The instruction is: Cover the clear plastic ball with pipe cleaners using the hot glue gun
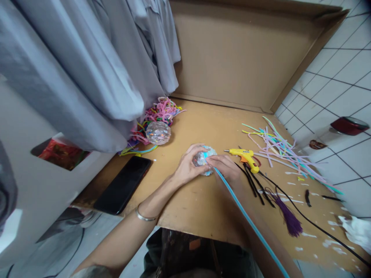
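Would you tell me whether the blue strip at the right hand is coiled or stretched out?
Stretched out, where visible: the blue strip runs nearly straight from the right hand to the picture's bottom edge.

I cup a clear, faceted ball [199, 158] with bright blue on its surface in my left hand [186, 164], while a long, slim light-blue strip [246, 215] slants from my right fingers [226, 162] toward me.

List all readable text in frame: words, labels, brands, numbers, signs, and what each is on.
None legible.
Yellow plastic glue gun with orange trigger: markings too small to read.
Clear jar with dark red lid: brown label too blurred to read.
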A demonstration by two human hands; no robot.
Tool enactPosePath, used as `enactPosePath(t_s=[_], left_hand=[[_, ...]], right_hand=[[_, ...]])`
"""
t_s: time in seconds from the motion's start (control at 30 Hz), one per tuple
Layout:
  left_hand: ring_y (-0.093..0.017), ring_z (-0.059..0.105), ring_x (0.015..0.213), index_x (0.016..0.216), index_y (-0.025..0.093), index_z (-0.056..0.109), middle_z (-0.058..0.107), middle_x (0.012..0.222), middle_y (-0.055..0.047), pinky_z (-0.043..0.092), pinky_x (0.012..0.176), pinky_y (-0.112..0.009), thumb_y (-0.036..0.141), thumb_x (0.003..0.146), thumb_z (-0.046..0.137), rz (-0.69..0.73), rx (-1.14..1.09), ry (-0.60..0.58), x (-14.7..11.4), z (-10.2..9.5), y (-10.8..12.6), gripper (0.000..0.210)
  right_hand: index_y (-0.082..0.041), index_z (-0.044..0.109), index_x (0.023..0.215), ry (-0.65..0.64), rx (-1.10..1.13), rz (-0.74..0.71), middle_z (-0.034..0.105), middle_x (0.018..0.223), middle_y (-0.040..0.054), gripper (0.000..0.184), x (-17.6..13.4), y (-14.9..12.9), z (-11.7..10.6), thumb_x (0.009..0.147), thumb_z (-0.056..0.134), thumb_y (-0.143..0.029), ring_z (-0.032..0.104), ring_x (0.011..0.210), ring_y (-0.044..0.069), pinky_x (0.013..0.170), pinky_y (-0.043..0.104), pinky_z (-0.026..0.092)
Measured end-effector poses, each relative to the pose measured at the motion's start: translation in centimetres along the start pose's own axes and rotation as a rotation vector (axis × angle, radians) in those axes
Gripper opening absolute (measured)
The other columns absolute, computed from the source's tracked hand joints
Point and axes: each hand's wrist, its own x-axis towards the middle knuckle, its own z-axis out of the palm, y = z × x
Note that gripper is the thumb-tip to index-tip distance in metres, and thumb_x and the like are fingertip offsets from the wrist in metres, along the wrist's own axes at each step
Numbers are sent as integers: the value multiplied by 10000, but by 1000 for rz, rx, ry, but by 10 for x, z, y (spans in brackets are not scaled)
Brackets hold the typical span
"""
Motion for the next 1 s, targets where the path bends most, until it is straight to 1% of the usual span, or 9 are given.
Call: enactPosePath(t_s=[0.07,0.13,0.27,0.37,0.5,0.7,0.9,1.0], left_hand=[[-286,603,1205,1117,217,645,647,1218,-123,481,1030,-477,445,774,803,-5,-1,-1,0,0,0,441],[-285,598,1214,1119,216,642,645,1221,-123,477,1035,-477,443,774,803,-6,0,-3,0,0,0,443],[-281,602,1208,1116,216,638,648,1217,-120,483,1030,-475,433,772,806,-6,10,-12,1,-1,1,440],[-284,610,1200,1114,217,640,652,1219,-121,490,1022,-480,434,762,816,-15,22,-16,1,-1,1,450],[-280,608,1204,1120,214,638,660,1213,-121,493,1024,-475,429,769,813,7,23,-16,1,-1,1,447],[-273,607,1207,1127,205,635,660,1204,-120,495,1025,-458,449,783,797,23,26,-12,1,-1,1,452],[-295,595,1232,1117,217,641,658,1214,-118,482,1038,-485,475,771,800,-7,46,-21,0,-1,0,460],[-302,584,1248,1122,217,638,636,1251,-133,477,1040,-495,461,772,802,-10,51,-20,-1,0,-1,457]], right_hand=[[-298,721,1139,-70,2,8,749,1027,57,260,0,0,-3,958,553,-216,668,930,207,831,379,568],[-294,707,1161,-102,14,-9,747,1054,62,271,1,-1,-6,949,567,-199,666,951,210,837,383,567],[-291,724,1095,-74,6,0,752,1006,59,228,2,-2,-7,966,545,-231,666,917,212,817,391,566],[-282,739,1042,-78,-18,0,750,979,64,232,3,0,-5,981,515,-268,660,895,213,813,390,560],[-280,731,1025,-87,-38,-22,745,961,58,236,5,-2,-7,990,499,-267,655,871,203,793,372,554],[-263,708,1055,-148,-21,-3,732,999,60,193,8,-8,-12,975,536,-226,652,921,202,796,353,555],[-292,724,1028,-60,-35,-20,739,959,44,211,4,1,-3,975,528,-238,655,865,195,777,361,560],[-300,724,1043,-47,-11,-29,738,956,40,213,4,2,-3,971,538,-226,652,868,192,777,352,556]])
